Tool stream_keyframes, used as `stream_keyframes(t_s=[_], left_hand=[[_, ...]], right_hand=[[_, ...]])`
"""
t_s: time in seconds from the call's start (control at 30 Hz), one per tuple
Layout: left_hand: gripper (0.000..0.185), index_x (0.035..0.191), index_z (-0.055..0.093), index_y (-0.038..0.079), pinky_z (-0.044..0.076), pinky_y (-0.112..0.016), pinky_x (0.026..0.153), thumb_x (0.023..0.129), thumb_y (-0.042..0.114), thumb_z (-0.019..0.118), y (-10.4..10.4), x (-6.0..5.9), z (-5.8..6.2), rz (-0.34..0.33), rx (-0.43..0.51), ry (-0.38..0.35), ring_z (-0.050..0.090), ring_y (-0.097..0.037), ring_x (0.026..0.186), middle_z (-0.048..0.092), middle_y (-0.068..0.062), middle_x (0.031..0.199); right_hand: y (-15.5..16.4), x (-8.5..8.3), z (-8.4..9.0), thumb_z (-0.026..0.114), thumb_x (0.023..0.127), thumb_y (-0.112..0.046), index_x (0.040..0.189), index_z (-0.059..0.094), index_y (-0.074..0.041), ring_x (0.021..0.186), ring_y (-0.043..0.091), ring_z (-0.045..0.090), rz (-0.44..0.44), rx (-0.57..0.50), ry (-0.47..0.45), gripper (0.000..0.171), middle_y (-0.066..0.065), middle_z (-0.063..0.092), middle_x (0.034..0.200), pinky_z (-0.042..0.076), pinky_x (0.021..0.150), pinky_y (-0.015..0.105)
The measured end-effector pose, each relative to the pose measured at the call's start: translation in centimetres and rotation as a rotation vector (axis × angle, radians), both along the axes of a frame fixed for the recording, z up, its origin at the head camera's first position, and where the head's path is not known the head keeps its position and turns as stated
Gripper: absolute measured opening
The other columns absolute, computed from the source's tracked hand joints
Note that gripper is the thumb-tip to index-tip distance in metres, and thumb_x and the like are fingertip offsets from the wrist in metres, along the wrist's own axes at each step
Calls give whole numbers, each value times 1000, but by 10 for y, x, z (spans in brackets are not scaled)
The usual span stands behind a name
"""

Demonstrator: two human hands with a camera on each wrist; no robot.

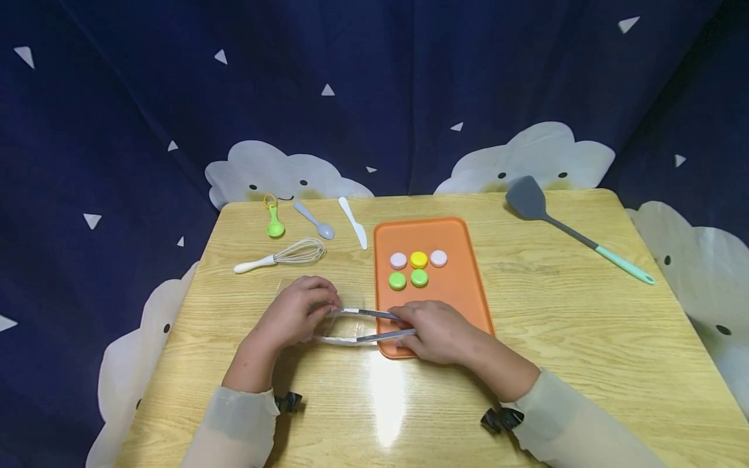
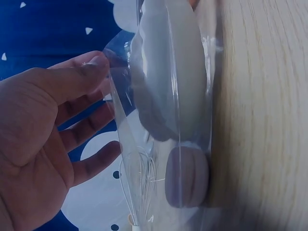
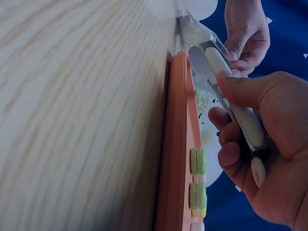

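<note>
My right hand [image 1: 439, 331] grips a pair of kitchen tongs [image 1: 383, 336] by the handles, above the near part of the orange tray [image 1: 459, 305]. The tongs point left, their arms apart. My left hand [image 1: 301, 309] pinches the edge of a clear plastic bag [image 2: 126, 96] between thumb and fingers. In the left wrist view the pale scalloped tong head [image 2: 190, 72] reaches inside the bag. A lavender macaron [image 2: 186, 178] sits just beyond it; whether they touch I cannot tell. On the tray lie pale pink macarons [image 1: 398, 260], a yellow macaron [image 1: 418, 260] and green macarons [image 1: 397, 281].
At the back left lie a green measuring spoon [image 1: 275, 229], a lavender spoon [image 1: 324, 230] and a white plastic knife [image 1: 354, 225]. Nearer, a whisk [image 1: 298, 251] lies beyond the left hand. To the right is a grey spatula [image 1: 529, 200] with a mint handle.
</note>
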State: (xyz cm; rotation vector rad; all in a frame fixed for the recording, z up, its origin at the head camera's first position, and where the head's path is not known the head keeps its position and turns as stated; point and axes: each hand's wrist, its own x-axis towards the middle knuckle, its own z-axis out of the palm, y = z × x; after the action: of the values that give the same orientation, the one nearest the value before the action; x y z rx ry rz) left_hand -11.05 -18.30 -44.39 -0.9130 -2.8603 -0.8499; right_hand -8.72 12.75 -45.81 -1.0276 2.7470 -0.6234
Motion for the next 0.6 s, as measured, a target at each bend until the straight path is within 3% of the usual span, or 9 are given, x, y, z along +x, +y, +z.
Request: stream_keyframes(t_s=[0.2, 0.4, 0.6], left_hand=[[11, 92, 78, 21, 51, -43, 97, 93, 10, 79, 1, 0, 0, -1, -15, 6, 62, -19, 111, 68, 6, 112], [9, 93, 79, 19, 51, -45, 98, 91, 10, 81, 1, 0, 1, -6, -7, 12, 63, -22, 111, 70, 4, 112], [7, 92, 79, 19, 51, -46, 97, 91, 13, 82, 0, 0, -1, -13, -11, 27, 63, -22, 110, 70, 3, 111]], right_hand=[[-8, -6, 0, 71, 97, -32, 134, 68, -15, 100, 16, 68, 30, -16, -4, 41, -2, 72, 116, 56, 86, 40], [-15, -11, 0, 70, 95, -28, 129, 69, -16, 89, 13, 65, 61, -35, -15, 36, -6, 71, 106, 55, 78, 36], [-19, -17, -3, 70, 94, -25, 132, 68, -14, 94, 14, 67, 67, -16, -20, 40, -5, 72, 110, 56, 80, 37]])
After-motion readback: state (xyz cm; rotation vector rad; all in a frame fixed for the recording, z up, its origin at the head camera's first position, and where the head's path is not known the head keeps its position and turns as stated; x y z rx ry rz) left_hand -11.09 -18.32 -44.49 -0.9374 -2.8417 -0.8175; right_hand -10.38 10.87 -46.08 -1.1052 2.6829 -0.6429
